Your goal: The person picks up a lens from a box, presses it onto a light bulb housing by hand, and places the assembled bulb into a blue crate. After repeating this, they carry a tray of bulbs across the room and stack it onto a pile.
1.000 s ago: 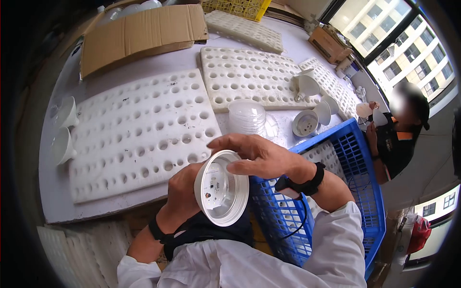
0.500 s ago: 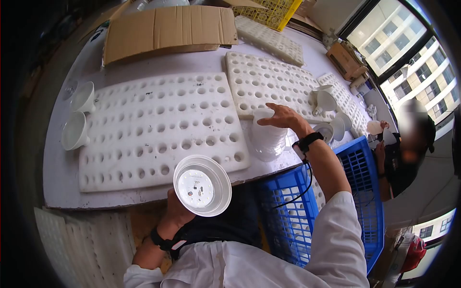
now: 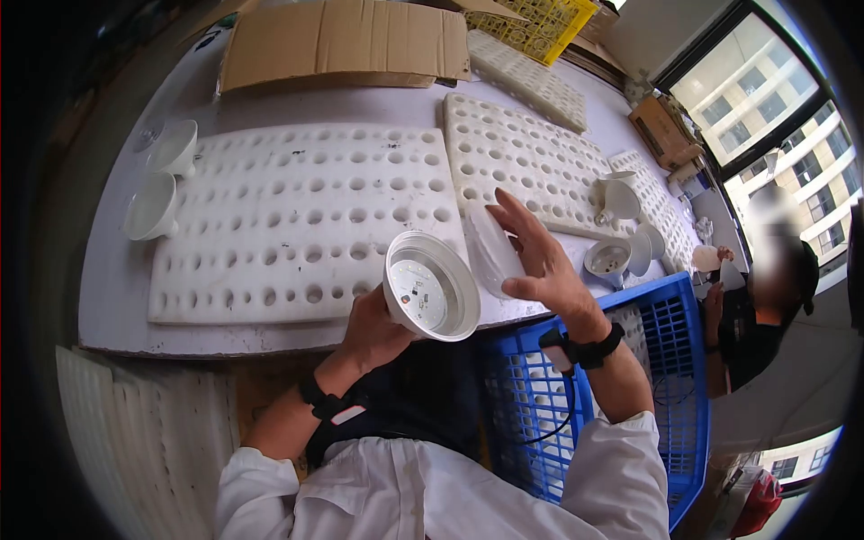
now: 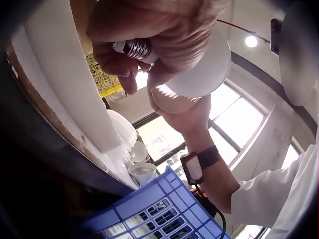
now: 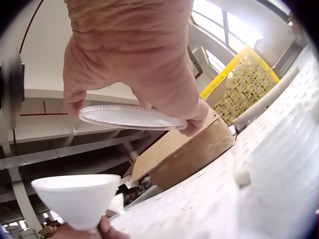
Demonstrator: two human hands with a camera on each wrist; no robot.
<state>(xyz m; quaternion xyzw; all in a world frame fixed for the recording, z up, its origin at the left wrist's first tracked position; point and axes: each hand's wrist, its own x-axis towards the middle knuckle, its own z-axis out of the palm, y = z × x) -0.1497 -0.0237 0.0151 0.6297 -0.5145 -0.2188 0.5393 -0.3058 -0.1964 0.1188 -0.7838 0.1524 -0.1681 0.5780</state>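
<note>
Daylight enters by the window (image 3: pixel 742 83), to the right of the right fingers (image 3: pixel 522 217); the head picture is curved, black at its corners. In the wrist views, glare stands below the left fingers (image 4: pixel 130 82), and below the right ones the foam board (image 5: pixel 184 206) looks washed out.

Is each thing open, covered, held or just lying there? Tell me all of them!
White lamp cup: held, mouth uncovered.
Clear cover: held at its edges, apart from the cup.
Left grip: closed round the cup's neck.
Right grip: holding the cover between thumb and fingers.
Big foam board: lying flat.
Cardboard box: flap spread outward.
Blue crate: open-topped.
</note>
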